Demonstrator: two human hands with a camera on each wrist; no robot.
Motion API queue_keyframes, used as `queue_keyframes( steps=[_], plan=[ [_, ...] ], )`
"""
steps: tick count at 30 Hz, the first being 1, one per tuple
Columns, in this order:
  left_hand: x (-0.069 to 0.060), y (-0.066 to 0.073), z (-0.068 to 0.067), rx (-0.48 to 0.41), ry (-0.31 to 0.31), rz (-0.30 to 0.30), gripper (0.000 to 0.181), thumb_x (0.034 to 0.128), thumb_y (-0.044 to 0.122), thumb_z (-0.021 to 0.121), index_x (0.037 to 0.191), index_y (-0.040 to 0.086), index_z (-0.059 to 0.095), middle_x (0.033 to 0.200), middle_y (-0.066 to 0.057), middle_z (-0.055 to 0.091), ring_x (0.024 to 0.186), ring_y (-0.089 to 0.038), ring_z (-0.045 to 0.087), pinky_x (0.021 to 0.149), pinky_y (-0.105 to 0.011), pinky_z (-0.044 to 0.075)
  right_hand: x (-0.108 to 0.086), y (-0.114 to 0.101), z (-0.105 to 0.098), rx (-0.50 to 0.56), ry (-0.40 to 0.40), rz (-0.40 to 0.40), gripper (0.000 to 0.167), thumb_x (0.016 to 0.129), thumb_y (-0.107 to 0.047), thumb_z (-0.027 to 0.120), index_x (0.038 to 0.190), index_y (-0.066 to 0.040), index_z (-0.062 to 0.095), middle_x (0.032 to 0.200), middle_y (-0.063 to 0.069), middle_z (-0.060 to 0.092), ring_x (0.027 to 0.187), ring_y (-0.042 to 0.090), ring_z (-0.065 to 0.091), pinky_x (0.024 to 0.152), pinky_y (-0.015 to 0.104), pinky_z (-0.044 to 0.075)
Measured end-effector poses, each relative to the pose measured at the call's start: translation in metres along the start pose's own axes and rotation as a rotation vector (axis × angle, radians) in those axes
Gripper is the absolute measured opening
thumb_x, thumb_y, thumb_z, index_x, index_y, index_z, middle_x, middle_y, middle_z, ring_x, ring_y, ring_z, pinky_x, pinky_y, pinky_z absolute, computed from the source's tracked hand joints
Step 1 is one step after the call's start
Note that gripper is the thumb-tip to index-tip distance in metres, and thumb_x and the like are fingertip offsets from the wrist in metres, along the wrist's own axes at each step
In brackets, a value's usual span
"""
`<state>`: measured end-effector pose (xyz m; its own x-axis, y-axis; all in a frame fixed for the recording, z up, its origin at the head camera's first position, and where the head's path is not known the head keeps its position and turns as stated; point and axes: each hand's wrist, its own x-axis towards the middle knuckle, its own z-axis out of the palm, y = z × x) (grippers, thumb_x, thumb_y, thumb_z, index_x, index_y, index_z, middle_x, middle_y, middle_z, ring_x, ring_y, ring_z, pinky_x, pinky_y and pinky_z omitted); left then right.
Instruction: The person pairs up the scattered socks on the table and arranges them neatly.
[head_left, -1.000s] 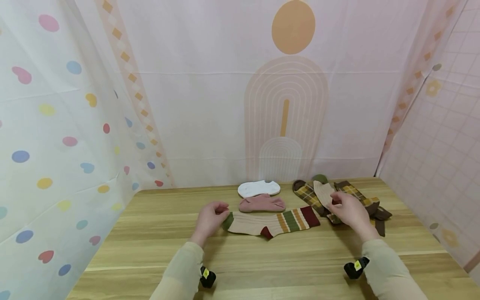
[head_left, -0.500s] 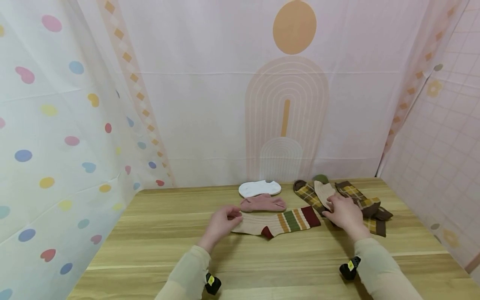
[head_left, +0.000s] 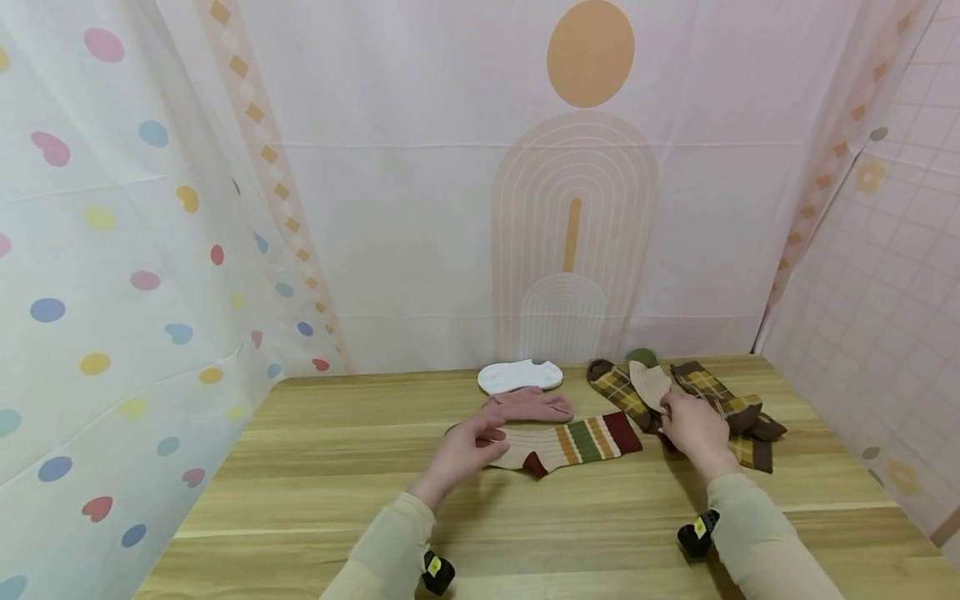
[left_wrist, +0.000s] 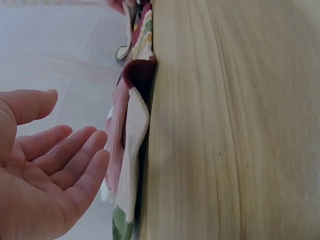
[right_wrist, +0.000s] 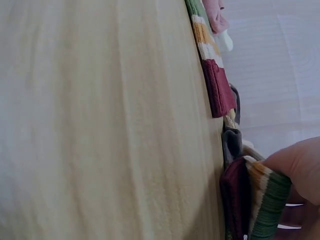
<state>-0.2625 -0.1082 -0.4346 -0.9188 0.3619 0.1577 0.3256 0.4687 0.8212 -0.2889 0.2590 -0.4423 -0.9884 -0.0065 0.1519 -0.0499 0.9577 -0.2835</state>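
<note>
My left hand [head_left: 463, 454] hovers palm inward near the toe half of a cream crew sock [head_left: 585, 441] with green and orange stripes and a dark red cuff. In the left wrist view its fingers are loosely bent with nothing in them, apart from the sock [left_wrist: 132, 150]. At the right, my right hand [head_left: 697, 425] pinches a matching striped sock [head_left: 649, 385], whose green toe points to the back. The right wrist view shows thumb and fingers on that sock's striped leg [right_wrist: 272, 202], its dark red cuff hanging below.
Brown and yellow plaid socks [head_left: 617, 390] lie in a loose pile around the right hand. Behind the flat striped sock are a pink ankle sock [head_left: 536, 405] and a white ankle sock [head_left: 517, 377]. Patterned curtains [head_left: 405, 208] stand behind the wooden table [head_left: 315, 467].
My left hand has moved right from the toe of the flat striped sock over its foot part. My right hand has shifted slightly left and taken hold of the matching sock.
</note>
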Motion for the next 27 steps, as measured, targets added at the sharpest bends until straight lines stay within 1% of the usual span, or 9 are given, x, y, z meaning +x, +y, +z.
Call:
queue_keyframes(
  steps=[3, 6, 9, 12, 14, 18, 21, 24, 27],
  plan=[
    [0.000, 0.002, 0.002, -0.005, -0.012, -0.002, 0.039, 0.0936, 0.011, 0.067, 0.125, -0.010, 0.060, 0.108, -0.018, 0.069, 0.101, -0.033, 0.065, 0.084, -0.041, 0.054, 0.000, 0.000, -0.005, 0.017, 0.008, 0.030, 0.026, 0.093, -0.008, 0.065, 0.117, -0.001, 0.066, 0.105, 0.024, 0.067, 0.079, 0.037, 0.065, 0.057, 0.049, 0.053],
    [0.001, 0.004, 0.005, -0.007, -0.020, -0.003, 0.039, 0.0939, 0.011, 0.067, 0.125, -0.011, 0.059, 0.108, -0.018, 0.069, 0.101, -0.033, 0.065, 0.086, -0.043, 0.053, -0.001, 0.002, -0.010, 0.030, 0.035, 0.055, 0.027, 0.094, -0.009, 0.063, 0.120, -0.001, 0.066, 0.104, 0.024, 0.068, 0.074, 0.035, 0.065, 0.053, 0.047, 0.051],
    [0.002, 0.005, 0.008, -0.013, -0.028, -0.005, 0.039, 0.0941, 0.011, 0.067, 0.126, -0.010, 0.059, 0.109, -0.018, 0.069, 0.102, -0.033, 0.064, 0.087, -0.044, 0.053, -0.001, 0.005, -0.015, 0.038, 0.063, 0.062, 0.027, 0.096, -0.010, 0.061, 0.120, 0.001, 0.066, 0.102, 0.024, 0.069, 0.070, 0.033, 0.064, 0.051, 0.044, 0.050],
    [0.002, 0.006, 0.011, -0.024, -0.032, -0.004, 0.040, 0.0936, 0.011, 0.068, 0.126, -0.010, 0.059, 0.109, -0.018, 0.069, 0.102, -0.032, 0.064, 0.086, -0.043, 0.053, -0.003, 0.009, -0.019, 0.057, 0.107, 0.048, 0.026, 0.097, -0.012, 0.060, 0.118, 0.002, 0.066, 0.100, 0.025, 0.069, 0.071, 0.034, 0.064, 0.051, 0.045, 0.050],
    [0.003, 0.006, 0.013, -0.033, -0.032, 0.001, 0.040, 0.0933, 0.011, 0.068, 0.126, -0.010, 0.059, 0.109, -0.018, 0.069, 0.102, -0.032, 0.064, 0.086, -0.042, 0.054, -0.004, 0.011, -0.022, 0.083, 0.157, 0.028, 0.023, 0.097, -0.013, 0.061, 0.115, 0.002, 0.066, 0.096, 0.024, 0.069, 0.067, 0.035, 0.063, 0.049, 0.044, 0.047],
    [0.003, 0.007, 0.016, -0.036, -0.033, 0.010, 0.039, 0.0932, 0.011, 0.068, 0.126, -0.010, 0.059, 0.109, -0.018, 0.069, 0.102, -0.032, 0.065, 0.085, -0.039, 0.054, -0.007, 0.016, -0.025, 0.159, 0.256, -0.008, 0.020, 0.099, -0.014, 0.059, 0.111, 0.000, 0.066, 0.079, 0.014, 0.066, 0.053, 0.025, 0.051, 0.043, 0.037, 0.036],
    [0.003, 0.009, 0.018, -0.036, -0.037, 0.010, 0.039, 0.0935, 0.011, 0.067, 0.126, -0.010, 0.059, 0.109, -0.017, 0.069, 0.102, -0.031, 0.065, 0.085, -0.037, 0.054, -0.008, 0.019, -0.027, 0.218, 0.306, -0.023, 0.020, 0.100, -0.014, 0.058, 0.112, 0.000, 0.066, 0.074, 0.008, 0.061, 0.048, 0.019, 0.041, 0.044, 0.033, 0.030],
    [0.004, 0.010, 0.019, -0.040, -0.041, 0.008, 0.039, 0.0937, 0.011, 0.067, 0.126, -0.010, 0.059, 0.109, -0.017, 0.069, 0.102, -0.030, 0.065, 0.085, -0.036, 0.054, -0.010, 0.021, -0.030, 0.267, 0.342, -0.034, 0.022, 0.101, -0.016, 0.057, 0.114, -0.001, 0.066, 0.075, 0.008, 0.061, 0.048, 0.017, 0.040, 0.044, 0.033, 0.031],
    [0.006, 0.010, 0.021, -0.045, -0.043, 0.016, 0.039, 0.0936, 0.010, 0.067, 0.126, -0.010, 0.059, 0.109, -0.017, 0.069, 0.102, -0.031, 0.065, 0.085, -0.036, 0.054, -0.013, 0.022, -0.034, 0.327, 0.353, -0.036, 0.024, 0.102, -0.020, 0.056, 0.115, -0.002, 0.065, 0.076, 0.008, 0.060, 0.049, 0.017, 0.042, 0.045, 0.034, 0.034]
  ],
)
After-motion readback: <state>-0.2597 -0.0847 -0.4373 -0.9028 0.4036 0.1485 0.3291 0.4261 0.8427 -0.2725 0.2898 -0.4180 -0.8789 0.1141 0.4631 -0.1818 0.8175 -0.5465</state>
